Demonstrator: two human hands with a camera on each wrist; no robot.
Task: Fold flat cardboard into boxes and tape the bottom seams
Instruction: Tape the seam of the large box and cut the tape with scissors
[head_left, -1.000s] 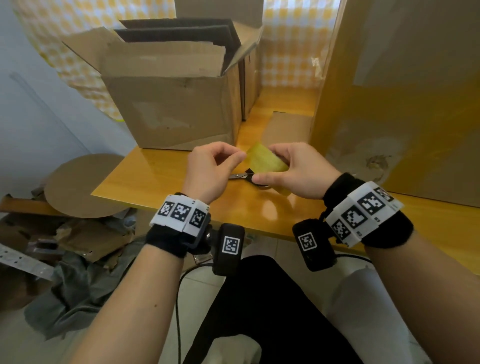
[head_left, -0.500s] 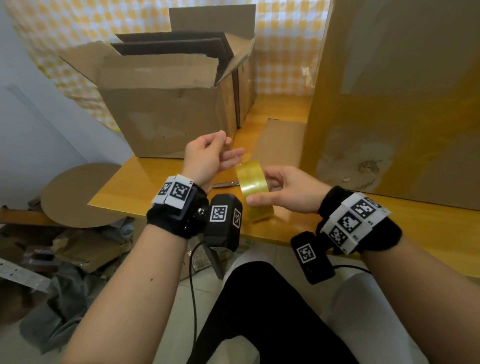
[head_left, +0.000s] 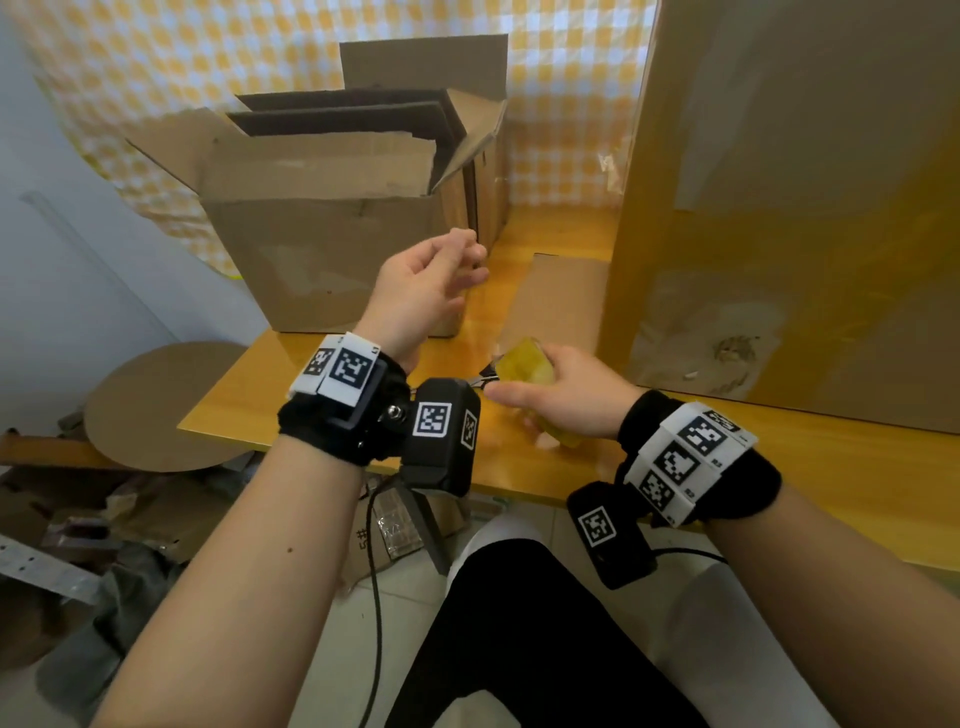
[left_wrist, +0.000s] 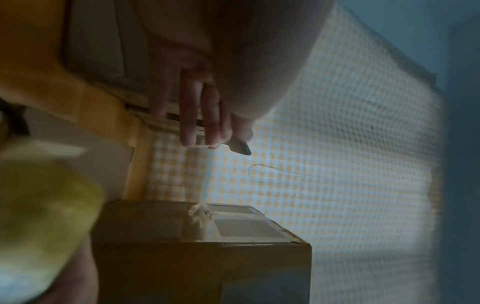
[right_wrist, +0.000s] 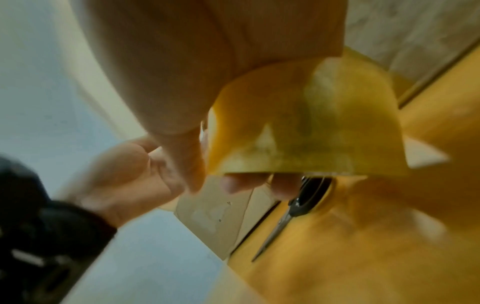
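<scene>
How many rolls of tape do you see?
1. The yellowish tape roll is gripped in the right hand, just above the table near its front edge. More rolls could be hidden behind the boxes.

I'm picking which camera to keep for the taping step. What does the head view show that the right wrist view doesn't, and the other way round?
Only the head view shows the open cardboard box with its flaps up, the tall cardboard sheet and the checked curtain. Only the right wrist view shows the scissors along their whole length on the table. Both show the right hand holding the tape roll, and the left hand.
</scene>
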